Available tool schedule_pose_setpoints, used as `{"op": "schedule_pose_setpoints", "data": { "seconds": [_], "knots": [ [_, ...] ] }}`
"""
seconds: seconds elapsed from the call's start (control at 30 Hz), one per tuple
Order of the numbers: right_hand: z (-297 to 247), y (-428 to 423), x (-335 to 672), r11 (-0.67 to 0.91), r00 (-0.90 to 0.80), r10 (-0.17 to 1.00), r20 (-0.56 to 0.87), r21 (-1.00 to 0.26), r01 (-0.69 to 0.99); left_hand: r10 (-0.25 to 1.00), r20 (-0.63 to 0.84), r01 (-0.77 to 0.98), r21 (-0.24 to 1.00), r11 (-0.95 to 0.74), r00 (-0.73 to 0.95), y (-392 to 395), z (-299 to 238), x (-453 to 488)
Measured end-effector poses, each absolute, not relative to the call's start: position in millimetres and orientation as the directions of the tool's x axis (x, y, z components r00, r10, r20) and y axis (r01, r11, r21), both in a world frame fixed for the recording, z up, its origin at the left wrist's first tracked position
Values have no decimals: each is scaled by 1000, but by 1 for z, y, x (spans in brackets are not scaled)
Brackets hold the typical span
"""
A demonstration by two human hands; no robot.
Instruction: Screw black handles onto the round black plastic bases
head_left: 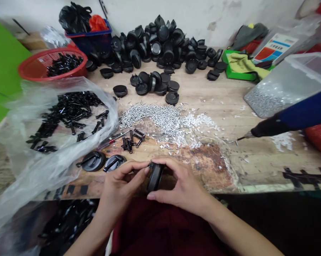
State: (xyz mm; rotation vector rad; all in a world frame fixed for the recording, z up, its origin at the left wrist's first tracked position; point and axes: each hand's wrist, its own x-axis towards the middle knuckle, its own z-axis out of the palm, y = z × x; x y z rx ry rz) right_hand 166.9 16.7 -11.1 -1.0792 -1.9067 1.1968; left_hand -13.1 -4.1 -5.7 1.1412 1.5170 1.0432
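A round black lid (155, 176) with a ribbed rim stands on edge between my hands at the table's front edge. My right hand (183, 185) grips it, thumb below and fingers on top. At its upper left, the thumb and fingertips of my left hand (124, 177) pinch a small part that I cannot make out, close against the lid. Left of my hands lie two more lids, one (92, 161) at the far side and another (114, 163) partly behind my left hand. Each has a black bar across it. Beyond them is a small group of black clips (132, 139).
Metal pins (150, 115) and white plastic pieces (197, 122) lie mid-table. A blue electric screwdriver (288, 115) reaches in from the right. Black lids (163, 46) are heaped at the back. On the left are a plastic bag (104, 89) of clips and a red basket (30, 65).
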Motion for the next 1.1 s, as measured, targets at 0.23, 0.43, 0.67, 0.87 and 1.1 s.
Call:
{"op": "schedule_pose_setpoints", "data": {
  "seconds": [0.23, 0.43, 0.67, 0.87, 1.1],
  "knots": [
    [-12, 18, 170, 250, -453, 885, 104, -928, 275, 973, -194, 180, 960, 214, -121, -3, -5, -10],
    [-12, 19, 172, 233, -457, 882, 113, -949, 214, 981, -147, 189, 967, 169, -128, -4, -1, -5],
    [-14, 18, 174, 243, -436, 890, 133, -948, 206, 984, -136, 216, 963, 159, -115, -4, -2, -4],
    [-16, 18, 174, 246, -425, 893, 149, -952, 183, 986, -125, 226, 963, 148, -113, -4, -3, -4],
    [-16, 15, 176, 194, -462, 881, 100, -968, 161, 979, -161, 185, 966, 182, -121, -4, -1, -2]
  ]
}}
